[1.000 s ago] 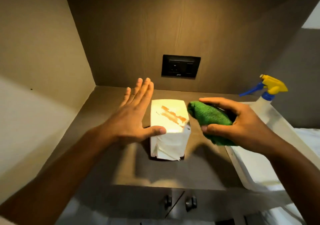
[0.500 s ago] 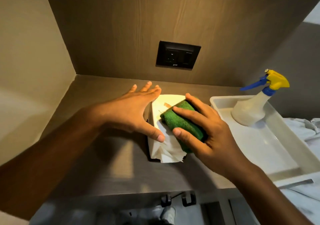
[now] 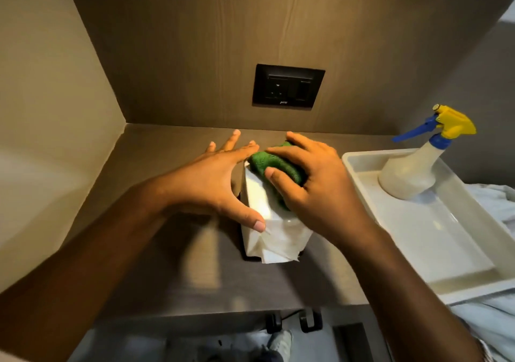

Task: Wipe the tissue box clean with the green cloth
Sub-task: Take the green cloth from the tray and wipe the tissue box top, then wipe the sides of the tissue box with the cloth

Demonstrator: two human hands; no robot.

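Note:
A white tissue box (image 3: 259, 208) stands on the brown shelf (image 3: 172, 264), with a tissue hanging from its near face. My right hand (image 3: 320, 188) presses the bunched green cloth (image 3: 274, 163) onto the far part of the box's top. My left hand (image 3: 211, 183) lies flat against the box's left side, fingers spread, thumb on the near top edge. Most of the box top is hidden under the cloth and my hands.
A white tray (image 3: 457, 253) sits at the right and holds a spray bottle (image 3: 412, 172) with a yellow and blue trigger. A black wall socket (image 3: 288, 86) is on the back panel. Side wall close at the left. Drawer handles (image 3: 292, 322) below the shelf edge.
My right hand brought the cloth from beside the box onto its top and slid it toward the back. My left hand closed in against the box's left side.

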